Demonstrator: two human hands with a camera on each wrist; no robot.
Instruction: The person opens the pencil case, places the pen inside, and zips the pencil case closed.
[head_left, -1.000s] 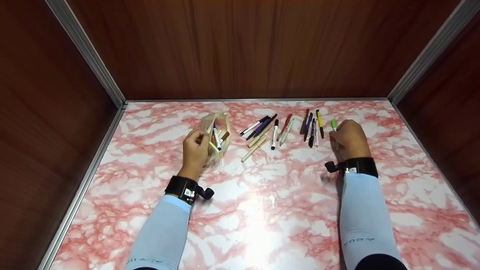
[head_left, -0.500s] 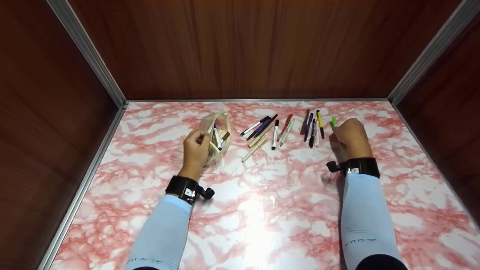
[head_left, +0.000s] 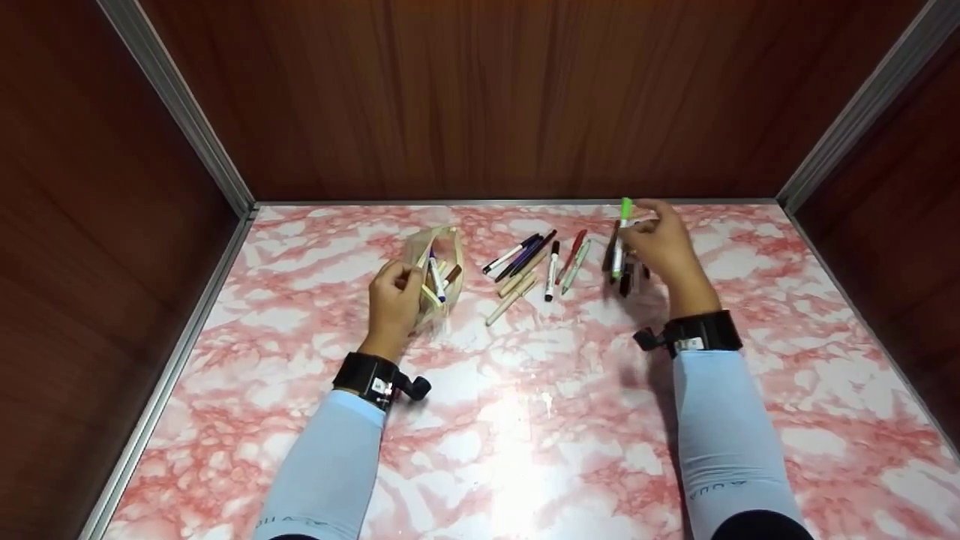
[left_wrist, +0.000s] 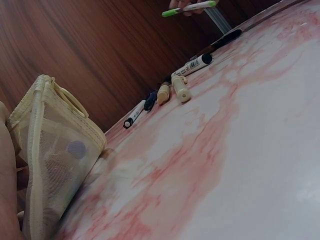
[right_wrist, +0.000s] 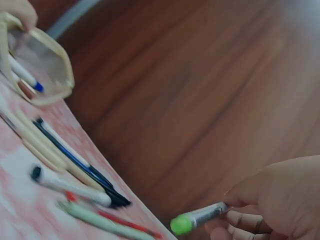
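Note:
My left hand (head_left: 396, 300) pinches the near edge of a cream mesh pencil pouch (left_wrist: 62, 155), whose mouth gapes toward the pens. Inside it lie a white marker with a blue cap (head_left: 436, 277) and several other pens. Off to the right, my right hand (head_left: 664, 241) holds a white marker with bright green ends (right_wrist: 200, 218) between thumb and fingers, raised above the table. Beneath that hand is a group of dark pens (head_left: 625, 281), partly hidden by it.
Between the hands lie a black-capped white marker (head_left: 552, 271), a red pen (head_left: 574, 251), a pale green pen (head_left: 576, 267), beige pens (head_left: 511, 301) and several dark pens (head_left: 529, 255). A brown wood-grain panel (head_left: 480, 105) rises behind the marbled table (head_left: 480, 420).
My right hand has lifted the green marker off the table and carried it left, over the dark pens. The left hand and pouch have stayed nearly still.

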